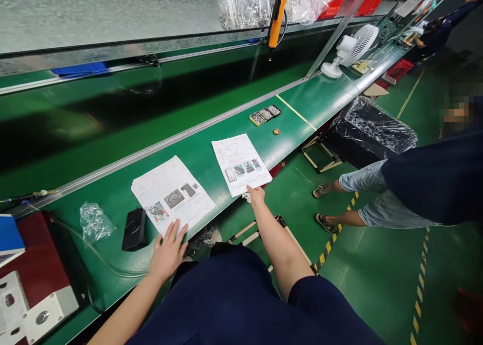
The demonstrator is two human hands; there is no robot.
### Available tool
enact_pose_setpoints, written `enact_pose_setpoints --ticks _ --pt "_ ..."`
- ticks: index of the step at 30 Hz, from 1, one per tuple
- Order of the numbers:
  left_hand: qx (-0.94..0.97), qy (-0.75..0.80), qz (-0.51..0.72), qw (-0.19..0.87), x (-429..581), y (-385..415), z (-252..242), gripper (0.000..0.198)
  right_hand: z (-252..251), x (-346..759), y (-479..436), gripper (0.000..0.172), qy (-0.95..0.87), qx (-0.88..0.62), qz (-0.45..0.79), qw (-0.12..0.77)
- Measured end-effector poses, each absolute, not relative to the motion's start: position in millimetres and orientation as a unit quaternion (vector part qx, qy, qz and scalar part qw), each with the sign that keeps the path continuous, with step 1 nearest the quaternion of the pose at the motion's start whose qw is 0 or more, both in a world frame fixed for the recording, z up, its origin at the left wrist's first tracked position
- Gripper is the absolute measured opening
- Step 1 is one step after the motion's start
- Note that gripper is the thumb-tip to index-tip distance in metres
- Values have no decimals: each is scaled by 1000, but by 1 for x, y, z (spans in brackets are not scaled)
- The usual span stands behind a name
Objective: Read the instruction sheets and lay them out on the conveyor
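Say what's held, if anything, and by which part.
Left grip lies spread on the left papers, not grasping them. Right grip touches the near edge of the right papers; whether it pinches them cannot be told.

The single view looks from the wearer's head, forward and down past the shirt [241, 305], fairly near the left hand [168, 249] and right hand [257, 196], with the counter [204, 170] slanting away toward upper right.

Left paper stack [171, 191], photo-printed, uneven-edged, flat on green bench [206, 166], right paper stack [241, 159], likewise printed, nearby
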State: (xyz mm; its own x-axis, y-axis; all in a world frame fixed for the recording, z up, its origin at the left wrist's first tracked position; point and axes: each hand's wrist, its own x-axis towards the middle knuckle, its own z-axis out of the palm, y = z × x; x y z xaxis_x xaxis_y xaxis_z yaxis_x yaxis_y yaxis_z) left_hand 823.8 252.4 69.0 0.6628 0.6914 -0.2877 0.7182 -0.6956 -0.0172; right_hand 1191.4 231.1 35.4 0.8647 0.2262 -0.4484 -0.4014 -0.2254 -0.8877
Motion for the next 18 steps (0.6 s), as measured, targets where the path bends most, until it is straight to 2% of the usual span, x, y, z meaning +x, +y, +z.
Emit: enact_pose_setpoints --ticks 18 --pt "910 393 -121 55 822 249 70 53 29 1171 210 41 46 -715 273 642"
